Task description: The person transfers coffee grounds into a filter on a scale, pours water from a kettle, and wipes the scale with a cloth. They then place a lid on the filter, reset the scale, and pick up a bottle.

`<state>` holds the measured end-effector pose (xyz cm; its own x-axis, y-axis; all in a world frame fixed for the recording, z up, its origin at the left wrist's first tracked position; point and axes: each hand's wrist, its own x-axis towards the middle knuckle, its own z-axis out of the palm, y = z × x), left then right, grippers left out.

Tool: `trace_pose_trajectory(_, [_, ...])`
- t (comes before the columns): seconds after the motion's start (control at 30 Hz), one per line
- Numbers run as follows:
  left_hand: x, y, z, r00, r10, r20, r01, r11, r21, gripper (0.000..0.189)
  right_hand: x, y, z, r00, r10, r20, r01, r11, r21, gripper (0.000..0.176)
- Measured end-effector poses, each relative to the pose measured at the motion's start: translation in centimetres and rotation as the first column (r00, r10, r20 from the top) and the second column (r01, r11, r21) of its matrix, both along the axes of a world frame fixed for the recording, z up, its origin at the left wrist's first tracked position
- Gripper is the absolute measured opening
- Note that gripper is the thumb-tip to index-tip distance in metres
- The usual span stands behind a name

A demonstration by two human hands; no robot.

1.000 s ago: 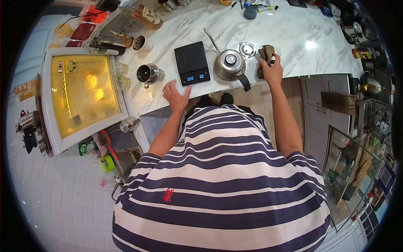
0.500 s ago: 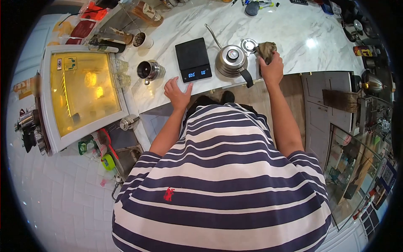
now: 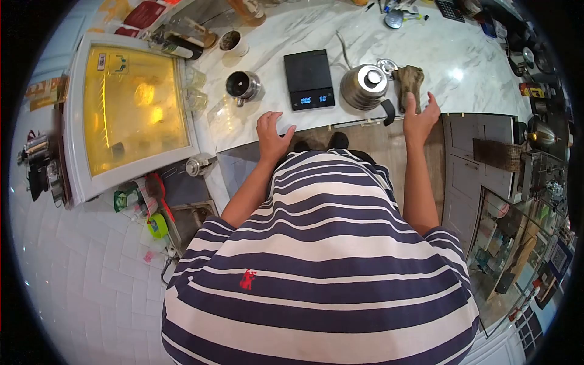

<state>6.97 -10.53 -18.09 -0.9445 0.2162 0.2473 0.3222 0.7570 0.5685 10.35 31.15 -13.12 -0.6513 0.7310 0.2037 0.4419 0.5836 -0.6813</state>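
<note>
My left hand point(image 3: 274, 135) is at the counter's front edge, fingers curved and apart, holding nothing. Just beyond it lies a black digital scale point(image 3: 309, 74) with a lit blue display. A steel gooseneck kettle point(image 3: 363, 89) stands right of the scale, its black handle toward me and a round knob on its lid. Beside the kettle a crumpled brown cloth point(image 3: 409, 85) lies on the counter. My right hand point(image 3: 421, 121) is at the near end of this cloth, open, with thumb and fingers spread. Left of the scale stands a steel vessel with a dark inside point(image 3: 239, 84).
A white cup with dark contents point(image 3: 231, 41) stands at the back left, near several bottles point(image 3: 182, 45). Clear glasses point(image 3: 194, 97) stand beside a yellow-lit, white-framed panel point(image 3: 137, 112). A round metal lid point(image 3: 387, 66) lies behind the kettle. Grey cabinets point(image 3: 465, 164) are at the right.
My right hand has come off the brown cloth and drawn back toward me, its fingers spreading. My left hand has lifted back from the counter edge. The view has shifted, so counter items appear further right.
</note>
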Motion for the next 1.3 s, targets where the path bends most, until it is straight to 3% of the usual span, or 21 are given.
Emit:
trace_pose_trajectory(0.2, [1.1,-4.1,1.2,0.997,0.072,-0.001,-0.072,0.995,0.071,0.054,0.1,-6.9,5.9,0.972,0.028,-0.233,-0.024,0.999,0.022,0.058])
trace_pose_trajectory(0.3, [0.6,-6.4,1.5,0.994,0.109,-0.019,-0.107,0.990,0.092,0.057,-0.2,-10.3,8.0,0.952,0.112,-0.284,-0.079,0.989,0.125,0.052])
trace_pose_trajectory(0.47, [-2.2,-8.2,2.2,0.978,0.206,0.006,-0.204,0.965,0.167,0.068,-0.5,-15.9,8.4,0.929,0.203,-0.309,-0.164,0.975,0.148,0.046])
trace_pose_trajectory(0.73, [-9.4,-7.6,1.2,0.984,0.164,0.070,-0.176,0.959,0.220,0.100,-0.1,-22.2,5.5,0.921,0.321,-0.221,-0.309,0.947,0.088,0.041])
trace_pose_trajectory(0.83, [-10.4,-7.1,1.1,0.987,0.137,0.083,-0.153,0.959,0.240,0.101,0.2,-23.2,5.4,0.914,0.346,-0.213,-0.341,0.938,0.062,0.041])
trace_pose_trajectory(1.03, [-11.6,-6.4,0.3,0.989,0.096,0.114,-0.138,0.880,0.455,0.075,1.3,-23.5,5.3,0.930,0.331,-0.162,-0.331,0.943,0.026,0.042])
trace_pose_trajectory(1.13, [-11.4,-6.4,0.6,0.955,0.076,0.287,-0.204,0.871,0.447,0.094,1.5,-23.0,5.2,0.928,0.343,-0.143,-0.348,0.937,-0.009,0.042])
trace_pose_trajectory(1.3, [-11.5,-5.4,-0.4,0.952,0.149,0.267,-0.264,0.839,0.475,0.098,1.6,-22.0,5.8,0.936,0.320,-0.146,-0.334,0.938,-0.092,0.044])
